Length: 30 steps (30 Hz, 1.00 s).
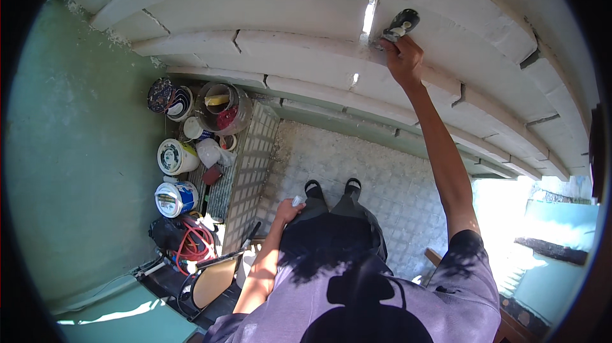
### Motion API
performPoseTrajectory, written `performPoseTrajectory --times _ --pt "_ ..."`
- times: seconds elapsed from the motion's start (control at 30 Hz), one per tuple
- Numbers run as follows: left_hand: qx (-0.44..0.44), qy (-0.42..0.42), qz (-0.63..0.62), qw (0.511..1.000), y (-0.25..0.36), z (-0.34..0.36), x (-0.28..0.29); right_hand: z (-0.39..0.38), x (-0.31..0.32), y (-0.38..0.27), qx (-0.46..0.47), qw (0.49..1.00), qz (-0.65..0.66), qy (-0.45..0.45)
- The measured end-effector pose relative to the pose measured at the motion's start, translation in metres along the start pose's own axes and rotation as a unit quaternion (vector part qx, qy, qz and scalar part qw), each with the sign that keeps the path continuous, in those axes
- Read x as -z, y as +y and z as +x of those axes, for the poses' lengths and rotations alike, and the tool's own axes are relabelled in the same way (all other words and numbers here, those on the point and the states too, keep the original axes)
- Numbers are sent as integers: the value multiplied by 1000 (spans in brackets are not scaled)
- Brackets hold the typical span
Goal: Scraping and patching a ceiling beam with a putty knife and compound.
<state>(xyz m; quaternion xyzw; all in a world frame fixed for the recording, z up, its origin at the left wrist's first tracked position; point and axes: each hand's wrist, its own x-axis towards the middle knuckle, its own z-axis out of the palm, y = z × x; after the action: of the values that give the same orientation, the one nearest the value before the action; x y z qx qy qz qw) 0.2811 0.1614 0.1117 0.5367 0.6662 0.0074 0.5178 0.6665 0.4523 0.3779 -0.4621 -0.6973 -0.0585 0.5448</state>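
My right hand (405, 59) is raised at the end of an outstretched arm, fingers closed on a short tool with a rounded black handle (407, 20) and whitish smears. Its working end is too small to make out. The tool lies against the pale block wall (299, 8), just right of a narrow bright vertical gap (369, 11). Low at my left thigh, my left hand (290, 210) is closed around a small whitish piece (298, 201) whose kind I cannot tell.
A slatted crate (245, 164) stands left, beside white buckets (177, 157), a large tub (233, 113) and a coiled red hose (194, 244). A black-framed chair (213, 282) is at lower left. Whitish debris lies on the tiled floor (357, 152). The green wall (83, 152) bounds the left.
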Motion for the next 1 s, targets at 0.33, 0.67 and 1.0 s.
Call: performPoseTrajectory --times 0.33,0.67,1.0 --pt "20 3 -21 1000 0 -1 -1 0 6 3 4 999 -23 46" --pt "12 -12 -4 1000 13 12 2 -13 2 14 30 999 -36 -19" --pt "45 4 -42 998 -11 6 2 -8 3 12 18 994 -66 81"
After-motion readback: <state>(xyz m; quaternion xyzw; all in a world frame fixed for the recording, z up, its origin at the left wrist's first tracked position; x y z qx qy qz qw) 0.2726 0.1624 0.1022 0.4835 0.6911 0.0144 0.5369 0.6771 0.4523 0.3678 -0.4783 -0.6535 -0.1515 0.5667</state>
